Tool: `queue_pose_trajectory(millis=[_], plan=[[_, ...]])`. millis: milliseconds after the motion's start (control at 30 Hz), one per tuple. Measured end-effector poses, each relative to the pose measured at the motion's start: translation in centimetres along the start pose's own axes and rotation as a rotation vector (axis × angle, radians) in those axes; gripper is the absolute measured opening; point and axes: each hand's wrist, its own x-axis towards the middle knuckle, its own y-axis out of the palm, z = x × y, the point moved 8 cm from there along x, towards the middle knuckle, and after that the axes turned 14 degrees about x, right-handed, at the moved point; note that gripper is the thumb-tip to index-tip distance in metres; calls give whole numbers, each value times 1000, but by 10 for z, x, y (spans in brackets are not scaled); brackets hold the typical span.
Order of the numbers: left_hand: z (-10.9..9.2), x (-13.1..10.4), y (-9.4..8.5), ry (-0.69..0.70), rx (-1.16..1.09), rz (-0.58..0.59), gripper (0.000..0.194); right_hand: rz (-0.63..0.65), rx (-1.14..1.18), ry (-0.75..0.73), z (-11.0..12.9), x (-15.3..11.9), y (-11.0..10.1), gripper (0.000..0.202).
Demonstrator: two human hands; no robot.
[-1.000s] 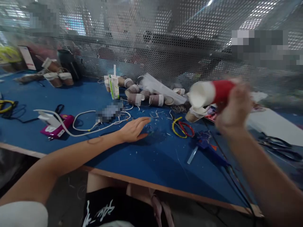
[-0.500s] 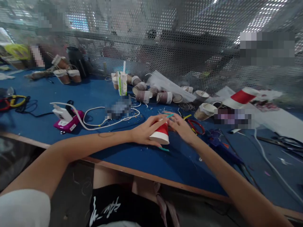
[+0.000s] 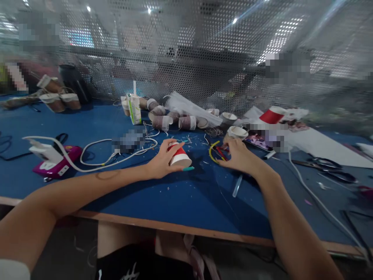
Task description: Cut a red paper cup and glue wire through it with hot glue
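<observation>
1. The cup [image 3: 180, 160] is on the table [image 3: 180, 198], tilted, with the left hand [image 3: 155, 165] wrapped around it.
2. The right hand [image 3: 244, 157] is held apart from the left, to the cup's right, with its fingers curved about the tool [image 3: 210, 151] with yellow and red handles; whether the tool is gripped cannot be told.
3. The step in hand seems to be a tool pick-up while the cup is steadied. A firm close on the handles is probably called for next – the cup kept unsquashed.
4. The table edge [image 3: 175, 227] lies on the near side of the cup, with bare surface between, so the most room is offered there.
5. Beyond the cup, movement is limited by the brown cups [image 3: 187, 123]; to its left, by the cord [image 3: 87, 170] – to its right, by the clear stick [image 3: 237, 186].
</observation>
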Motion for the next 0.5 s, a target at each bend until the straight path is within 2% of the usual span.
queue_pose_trajectory(millis=[67,167,300,367,500], plan=[[-1,0,3,-5,11,64,83,41,45,68,-8,0,3,39],[-2,-2,1,0,-4,90,73,92,91,114,-15,3,11,23],[3,-2,-2,-36,-63,81,61,61,105,119,-15,8,17,21],[7,-1,-7,-62,-94,12,64,34,136,116,-15,9,20,20],[11,-2,-27,-59,-178,-263,77,-19,249,119,-18,11,22,13]])
